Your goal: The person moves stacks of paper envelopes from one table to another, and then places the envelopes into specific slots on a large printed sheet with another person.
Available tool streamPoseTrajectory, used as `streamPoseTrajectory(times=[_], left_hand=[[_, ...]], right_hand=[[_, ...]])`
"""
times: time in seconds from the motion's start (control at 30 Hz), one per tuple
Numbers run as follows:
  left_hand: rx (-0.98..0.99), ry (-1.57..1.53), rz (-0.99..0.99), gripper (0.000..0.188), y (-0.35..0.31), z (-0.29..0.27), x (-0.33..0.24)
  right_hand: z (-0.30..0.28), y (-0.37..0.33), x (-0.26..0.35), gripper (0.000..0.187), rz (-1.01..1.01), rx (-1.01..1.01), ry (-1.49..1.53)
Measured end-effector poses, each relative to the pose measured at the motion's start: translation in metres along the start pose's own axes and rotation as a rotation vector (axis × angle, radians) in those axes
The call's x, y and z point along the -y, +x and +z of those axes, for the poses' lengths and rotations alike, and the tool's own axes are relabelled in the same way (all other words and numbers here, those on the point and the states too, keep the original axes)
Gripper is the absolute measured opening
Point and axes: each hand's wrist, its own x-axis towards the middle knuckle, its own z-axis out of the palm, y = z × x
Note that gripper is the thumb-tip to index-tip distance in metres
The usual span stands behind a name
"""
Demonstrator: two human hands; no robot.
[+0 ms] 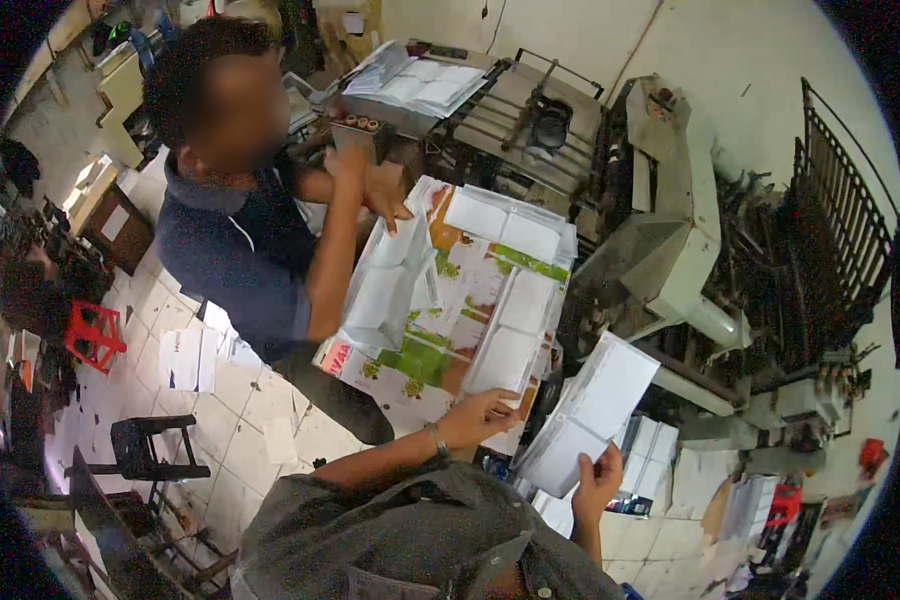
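In my right hand [598, 478] is a long white folded paper sheet [592, 405], gripped near its lower edge between thumb and fingers and tilted beside the table. My left hand [475, 420] is closed at the near end of a white paper stack [515, 325], its fingertips pinching the corner. That stack lies along the right side of a table covered with a colourful printed sheet [425, 362]. Across from me a person in a dark shirt rests one hand [388, 208] on another pile of white folded sheets [380, 285].
A further paper stack [505, 222] lies at the table's far end. Behind it stands a machine [530, 120] with rails, carrying more paper [420, 82]. Bulky grey machinery [660, 250] fills the right. Paper bundles [650, 450] sit low right; a black stool [160, 448] stands left.
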Motion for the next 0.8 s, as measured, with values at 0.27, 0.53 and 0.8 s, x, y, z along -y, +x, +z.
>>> streamPoseTrajectory(times=[0.27,0.53,0.8], left_hand=[[-0.288,-0.203,0.236,0.103,0.069,-0.059,-0.167],[-0.536,-0.554,0.289,0.091,0.119,-0.191,-0.261],[-0.352,-0.209,0.298,0.097,0.132,-0.170,-0.267]], right_hand=[[-0.003,-0.001,-0.006,0.044,-0.066,0.013,-0.076],[-0.015,-0.006,-0.017,0.045,-0.063,-0.050,-0.017],[-0.025,-0.024,-0.028,0.048,-0.018,-0.109,0.023]])
